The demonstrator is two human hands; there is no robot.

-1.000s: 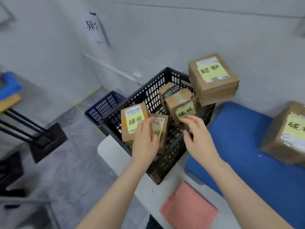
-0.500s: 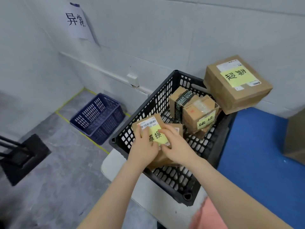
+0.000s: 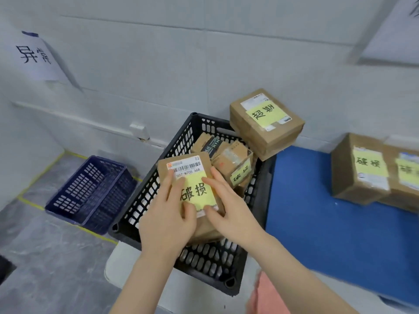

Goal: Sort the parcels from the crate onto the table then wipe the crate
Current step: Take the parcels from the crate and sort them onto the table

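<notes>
I am clasping the light, stiff cardboard parcel (image 3: 188, 177) by its side edges, left hand (image 3: 167, 218) and right hand (image 3: 229, 214) both gripping it above the crate (image 3: 158, 177).

Your left hand (image 3: 166, 219) and right hand (image 3: 233, 217) are both bare, with no gloves on either. Your forearms are uncovered from the wrists down to the lower edge of the view, so no sleeve or cuff shows anywhere along them. Your fingernails look short and plain, though the picture is a little too soft there to be sure. No ring, watch or band shows on your fingers or wrists.
</notes>
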